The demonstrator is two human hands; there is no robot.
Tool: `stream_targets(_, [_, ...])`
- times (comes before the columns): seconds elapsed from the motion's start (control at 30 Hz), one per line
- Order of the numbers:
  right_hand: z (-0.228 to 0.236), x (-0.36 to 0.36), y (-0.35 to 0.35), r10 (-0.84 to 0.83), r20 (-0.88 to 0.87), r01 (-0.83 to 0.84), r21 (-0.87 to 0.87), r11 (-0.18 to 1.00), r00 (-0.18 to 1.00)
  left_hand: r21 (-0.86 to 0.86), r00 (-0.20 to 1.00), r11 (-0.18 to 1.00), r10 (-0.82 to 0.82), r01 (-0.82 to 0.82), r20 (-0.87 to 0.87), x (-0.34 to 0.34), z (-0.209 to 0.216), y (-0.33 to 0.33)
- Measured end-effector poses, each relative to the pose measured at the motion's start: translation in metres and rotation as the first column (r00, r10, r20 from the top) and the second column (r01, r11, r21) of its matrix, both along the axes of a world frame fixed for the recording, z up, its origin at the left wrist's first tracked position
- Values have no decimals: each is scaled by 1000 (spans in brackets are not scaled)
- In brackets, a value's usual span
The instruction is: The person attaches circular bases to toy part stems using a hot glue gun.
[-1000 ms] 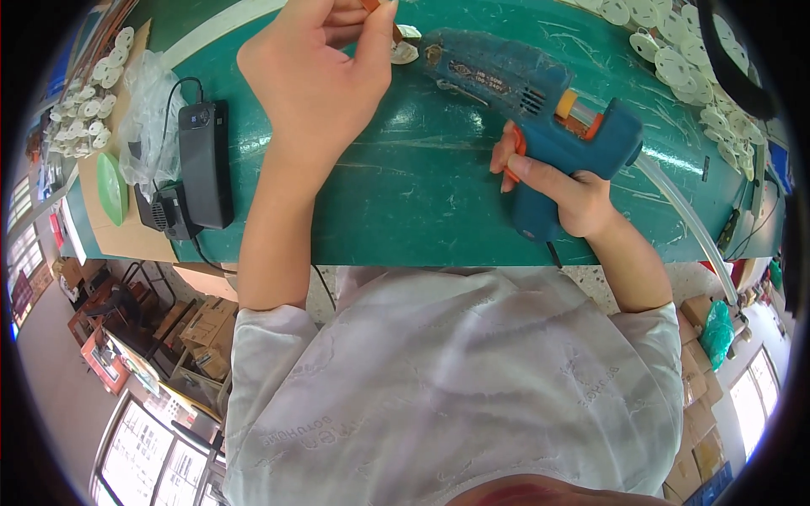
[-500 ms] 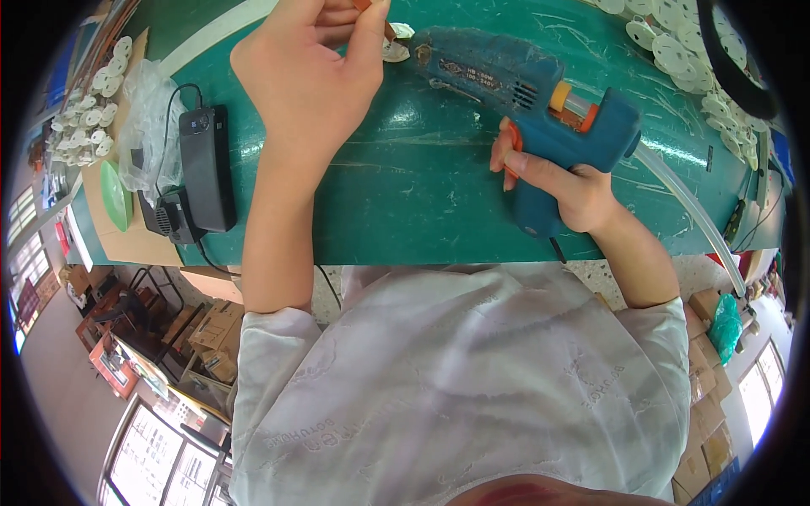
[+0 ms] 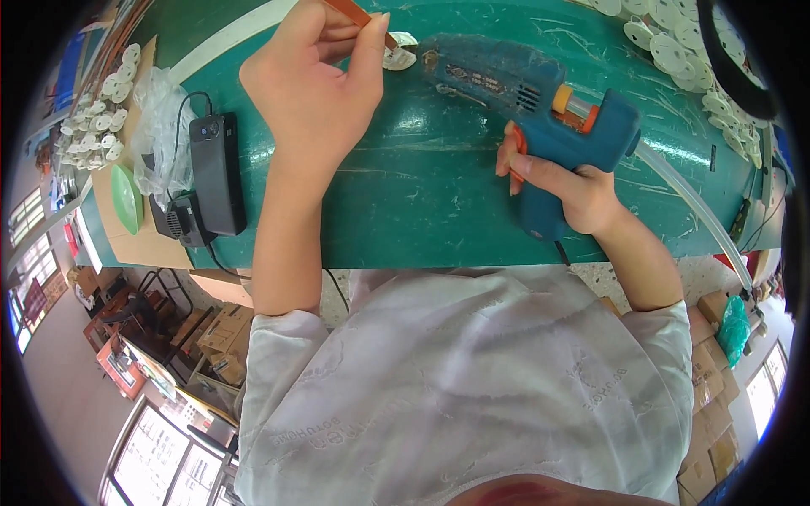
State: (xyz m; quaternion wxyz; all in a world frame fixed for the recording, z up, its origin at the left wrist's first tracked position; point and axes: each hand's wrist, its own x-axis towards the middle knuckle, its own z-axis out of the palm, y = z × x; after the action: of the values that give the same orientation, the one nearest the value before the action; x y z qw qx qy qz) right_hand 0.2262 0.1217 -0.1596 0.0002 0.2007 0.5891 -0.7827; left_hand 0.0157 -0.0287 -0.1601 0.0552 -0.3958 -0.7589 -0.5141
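Note:
My left hand (image 3: 321, 97) is closed at the far middle of the green table, pinching a flat orange-brown strip (image 3: 348, 11). The strip's lower end meets a small white round piece (image 3: 400, 57), partly hidden behind my fingers; I cannot tell whether the two are joined. My right hand (image 3: 574, 192) grips the handle of a dark teal hot glue gun (image 3: 489, 76), fingers at its orange trigger. The gun's nozzle points left, close beside the white piece. From the back of the gun a long translucent glue stick (image 3: 692, 198) trails to the right.
A black power bank (image 3: 217, 173) with a cable lies left of my forearm, beside a crumpled clear plastic bag (image 3: 160, 126) and a green oval dish (image 3: 126, 200). White discs (image 3: 666, 46) hang in strings at the far right, and more white discs (image 3: 105, 114) are at the left.
The whole view has shifted slightly. A longer part of the orange-brown strip and more of the white piece show beside my left fingers. Both hands keep their grips.

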Motion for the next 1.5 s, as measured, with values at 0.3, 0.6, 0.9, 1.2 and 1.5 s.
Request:
stream_targets(0.3, [-4, 0, -1, 38, 3, -38, 56, 998, 999, -36, 1000, 999, 18, -18, 9, -1, 3, 0])
stream_targets(0.6, [-3, -3, 0, 42, 3, -42, 42, 998, 999, -61, 1000, 998, 6, -8, -31, -5, 5, 3])
stream_targets(0.9, [-2, 0, -1, 39, 1, -39, 76, 996, 999, -59, 1000, 998, 18, -18, 6, 1, 9, 5])
stream_targets(1.2, [11, -4, 3, 72, 26, -77, 396, 915, 997, -97, 999, 995, 29, -33, -42, 3, 9, 7])
stream_targets(1.5, [-1, -5, 13, 3, 22, -6, 150, 989, 1000, 15, 994, 1000, 20, -18, -107, 2, 7, 9])
